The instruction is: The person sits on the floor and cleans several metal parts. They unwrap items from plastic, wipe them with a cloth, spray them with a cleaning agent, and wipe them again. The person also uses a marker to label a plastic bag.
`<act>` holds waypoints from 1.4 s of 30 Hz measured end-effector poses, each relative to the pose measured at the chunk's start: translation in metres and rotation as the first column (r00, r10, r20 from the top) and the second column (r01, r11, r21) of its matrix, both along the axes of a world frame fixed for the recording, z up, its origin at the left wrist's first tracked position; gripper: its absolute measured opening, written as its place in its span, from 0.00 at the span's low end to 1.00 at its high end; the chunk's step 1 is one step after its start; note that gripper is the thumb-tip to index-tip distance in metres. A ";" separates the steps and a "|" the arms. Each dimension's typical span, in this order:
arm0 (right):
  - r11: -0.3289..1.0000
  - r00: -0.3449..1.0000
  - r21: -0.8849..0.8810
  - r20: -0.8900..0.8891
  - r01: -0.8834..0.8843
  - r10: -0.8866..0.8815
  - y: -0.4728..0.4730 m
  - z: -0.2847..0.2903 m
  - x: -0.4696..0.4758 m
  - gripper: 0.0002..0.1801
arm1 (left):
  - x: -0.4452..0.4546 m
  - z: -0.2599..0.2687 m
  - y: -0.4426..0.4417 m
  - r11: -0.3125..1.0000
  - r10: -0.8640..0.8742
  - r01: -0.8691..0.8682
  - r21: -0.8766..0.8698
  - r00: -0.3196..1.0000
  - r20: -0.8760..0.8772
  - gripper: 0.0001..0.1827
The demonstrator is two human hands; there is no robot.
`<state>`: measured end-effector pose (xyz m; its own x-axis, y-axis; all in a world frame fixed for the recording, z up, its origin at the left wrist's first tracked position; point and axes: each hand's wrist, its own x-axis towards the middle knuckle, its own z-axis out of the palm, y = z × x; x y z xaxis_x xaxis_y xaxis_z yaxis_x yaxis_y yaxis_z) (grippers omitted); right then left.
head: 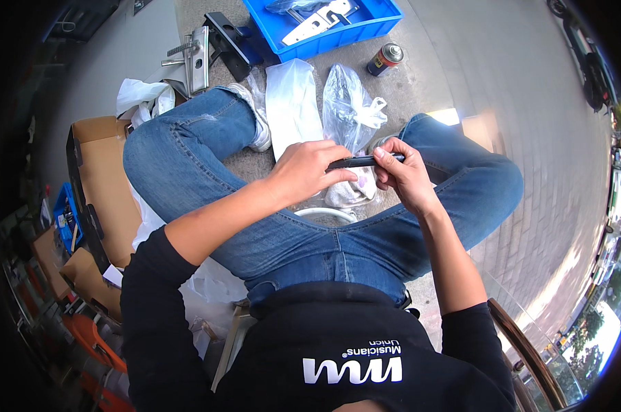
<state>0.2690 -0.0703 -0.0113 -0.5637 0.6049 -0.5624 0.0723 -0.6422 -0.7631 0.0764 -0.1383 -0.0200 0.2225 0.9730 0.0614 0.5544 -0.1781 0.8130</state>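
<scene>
A slim black object [359, 161], perhaps a phone seen edge-on, is held level between both hands above the gap between the knees. My left hand [310, 167] grips its left end, thumb below and fingers above. The thumb and fingers of my right hand [403, 172] pinch its other end. Below it lies a whitish cloth with purple marks [350, 191]. A knotted clear plastic bag [349, 110] and a white plastic sheet or bag [292, 103] rest on the ground just beyond the hands.
A blue plastic bin [336, 38] with metal plates stands ahead, beside a spray can [386, 59]. Metal lock plates [198, 62] and a black bracket [230, 46] lie ahead on the left. An open cardboard box [104, 185] is beside the left knee.
</scene>
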 end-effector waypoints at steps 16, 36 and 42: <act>0.790 0.173 0.035 0.981 -0.612 0.090 0.109 -0.226 -0.037 0.43 | -0.195 0.081 0.102 0.844 0.524 -0.494 -0.206 0.684 0.506 0.16; 0.840 0.501 0.009 0.806 -0.542 0.315 0.146 -0.150 -0.065 0.20 | -0.209 0.094 0.087 0.841 0.456 -0.415 -0.347 0.200 0.867 0.19; 1.000 0.900 0.019 0.436 -0.021 0.011 0.232 -0.053 -0.117 0.12 | -0.212 0.097 0.083 0.873 0.416 -0.352 -0.338 0.172 0.893 0.19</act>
<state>0.1521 0.1612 -0.0640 -0.2755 0.6134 -0.7402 0.4110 -0.6209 -0.6675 -0.1358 -0.0550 0.0771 -0.3605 0.9260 -0.1123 -0.5902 -0.1332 0.7962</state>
